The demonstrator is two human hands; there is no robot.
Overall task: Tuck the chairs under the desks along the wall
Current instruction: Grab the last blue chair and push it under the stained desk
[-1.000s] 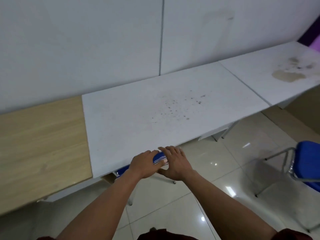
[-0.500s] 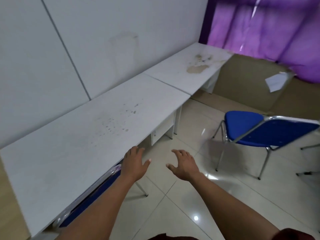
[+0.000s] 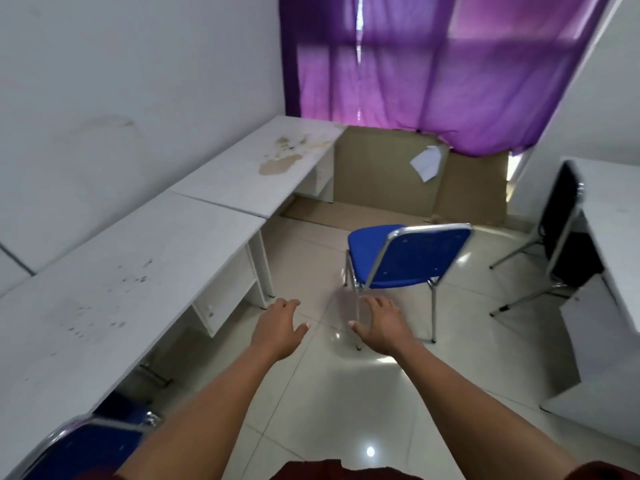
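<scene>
Chair [image 3: 401, 258] with blue padded seat and backrest on a chromed tube frame is seen standing upright on the tiled floor [image 3: 346, 393], just beyond the fingertips of the right hand [image 3: 382, 325]; its backrest is turned toward the camera and its seat points away, toward the cardboard [image 3: 381, 174] under the purple curtain [image 3: 433, 71]; no long axis can be told. Left hand [image 3: 278, 329] and right hand are held out palm-down, fingers spread and loose, nothing grasped; neither is touching the chair. White desks [image 3: 145, 271] run along the wall left of the left fingers; a second blue chair [image 3: 86, 448] is tucked under the nearest desk, behind the left hand. A black chair [image 3: 564, 220] stands far right of the right fingers.
</scene>
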